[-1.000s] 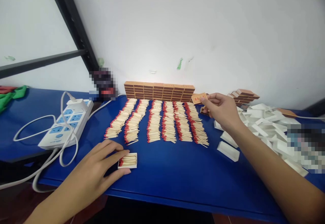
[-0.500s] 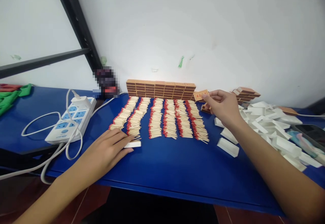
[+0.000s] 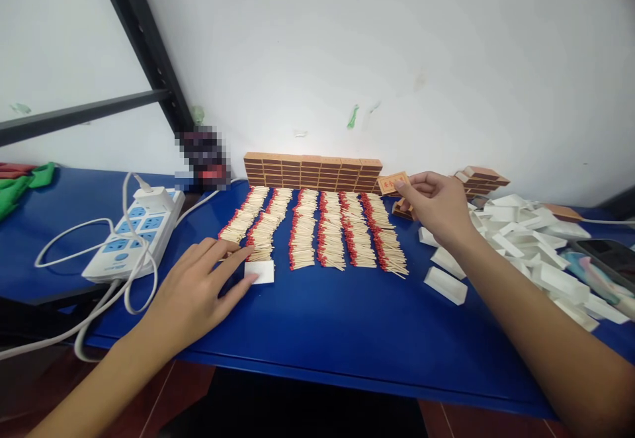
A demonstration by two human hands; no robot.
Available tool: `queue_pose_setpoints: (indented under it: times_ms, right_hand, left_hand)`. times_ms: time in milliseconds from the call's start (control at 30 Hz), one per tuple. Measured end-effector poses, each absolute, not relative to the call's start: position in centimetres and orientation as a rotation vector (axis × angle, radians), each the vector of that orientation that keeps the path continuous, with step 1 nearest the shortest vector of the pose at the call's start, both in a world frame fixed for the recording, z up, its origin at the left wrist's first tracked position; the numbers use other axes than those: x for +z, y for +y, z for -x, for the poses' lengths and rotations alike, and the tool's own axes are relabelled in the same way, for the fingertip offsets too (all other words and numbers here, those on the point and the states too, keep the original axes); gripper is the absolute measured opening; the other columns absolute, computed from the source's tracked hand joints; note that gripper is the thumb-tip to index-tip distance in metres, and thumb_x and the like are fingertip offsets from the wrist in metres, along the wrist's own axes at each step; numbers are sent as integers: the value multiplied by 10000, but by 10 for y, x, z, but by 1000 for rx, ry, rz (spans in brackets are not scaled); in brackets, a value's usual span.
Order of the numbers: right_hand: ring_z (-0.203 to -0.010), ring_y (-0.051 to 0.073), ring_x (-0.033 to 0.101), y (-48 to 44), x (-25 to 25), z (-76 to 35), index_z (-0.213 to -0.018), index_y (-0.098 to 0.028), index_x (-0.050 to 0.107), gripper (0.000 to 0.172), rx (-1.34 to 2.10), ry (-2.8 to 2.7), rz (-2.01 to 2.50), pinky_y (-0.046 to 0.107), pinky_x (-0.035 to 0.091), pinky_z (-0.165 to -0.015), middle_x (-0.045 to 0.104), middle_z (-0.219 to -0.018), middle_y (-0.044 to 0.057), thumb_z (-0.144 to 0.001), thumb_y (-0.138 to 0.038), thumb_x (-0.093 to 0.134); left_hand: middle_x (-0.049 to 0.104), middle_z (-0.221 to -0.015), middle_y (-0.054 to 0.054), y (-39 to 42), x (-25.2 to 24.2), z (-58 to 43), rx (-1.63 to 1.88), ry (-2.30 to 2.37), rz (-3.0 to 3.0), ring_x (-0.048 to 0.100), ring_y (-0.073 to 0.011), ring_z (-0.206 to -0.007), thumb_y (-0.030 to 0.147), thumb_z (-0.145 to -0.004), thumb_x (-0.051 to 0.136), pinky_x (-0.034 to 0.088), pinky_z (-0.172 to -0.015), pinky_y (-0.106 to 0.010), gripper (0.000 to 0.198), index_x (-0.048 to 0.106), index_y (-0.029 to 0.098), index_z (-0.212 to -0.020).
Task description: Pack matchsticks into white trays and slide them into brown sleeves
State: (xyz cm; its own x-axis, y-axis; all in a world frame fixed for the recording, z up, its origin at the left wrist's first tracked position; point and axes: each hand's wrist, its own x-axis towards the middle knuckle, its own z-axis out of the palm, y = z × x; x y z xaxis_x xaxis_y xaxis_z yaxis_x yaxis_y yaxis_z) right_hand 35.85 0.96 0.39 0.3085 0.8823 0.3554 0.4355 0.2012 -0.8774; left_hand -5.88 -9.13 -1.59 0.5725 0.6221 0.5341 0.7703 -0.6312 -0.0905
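Between the thumb and fingers of my left hand (image 3: 206,279) is a small white matchbox tray (image 3: 260,272), tilted with one flat face towards me. It is at the near end of a row of matches (image 3: 270,219), and my index finger lies over the matches beside it. My right hand (image 3: 436,203) pinches an orange matchbox cover (image 3: 393,183) with red lettering, raised near the right end of a wall of stacked matchboxes (image 3: 312,173). Under that hand a brown matchbox piece (image 3: 403,210) is partly hidden. Several rows of red-tipped matches lie across the blue table (image 3: 317,325).
White empty trays (image 3: 526,246) are heaped at the right, with a few lying nearer the middle. More matchboxes (image 3: 481,180) stand behind them, and a dark device (image 3: 602,256) lies at the far right. On the left sit a power strip (image 3: 141,233) with loose cables and green items (image 3: 22,186).
The tray at my left hand has tipped so its broad face shows, and my left fingers have spread and shifted left. My right hand still holds the cover in nearly the same place.
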Motion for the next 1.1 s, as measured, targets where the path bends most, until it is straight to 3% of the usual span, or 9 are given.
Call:
queue_pose_setpoints:
  times_ms: [133,267,633,1100]
  right_hand:
    - [-520,179,643,10,3,-359,-825,-220,701,314,471,-1308,1420,294,444,-453,769,-785,95,-795,-499,841]
    - [-518,181,648,11,3,-360,-830,-216,699,326,463,-1314,1419,293,447,-450,770,-787,93,-798,-508,840]
    - [-542,196,669,10,5,-359,-834,-229,696,311,478,-1308,1420,297,450,-449,756,-753,76,-808,-503,840]
    - [-539,169,665,12,2,-362,-847,-227,694,269,427,-1335,1431,274,477,-483,760,-758,60,-831,-466,816]
  left_hand:
    - [661,-1320,-136,-93,-14,52,-628,-1112,2610,631,-326,-1204,379,-1001,677,510,-1007,-497,371,641,234,-1340]
    - [668,-1286,-147,-88,-17,55,-645,-1083,2598,633,-327,-1197,356,-1003,681,508,-1013,-502,297,665,190,-1249]
    - [686,-1287,-158,-80,-19,69,-605,-1005,2481,641,-353,-1210,323,-993,694,514,-1003,-501,308,640,187,-1264]
    - [709,-1277,-136,-92,-21,72,-700,-975,2482,668,-315,-1196,241,-938,772,539,-1023,-492,368,651,184,-1281]
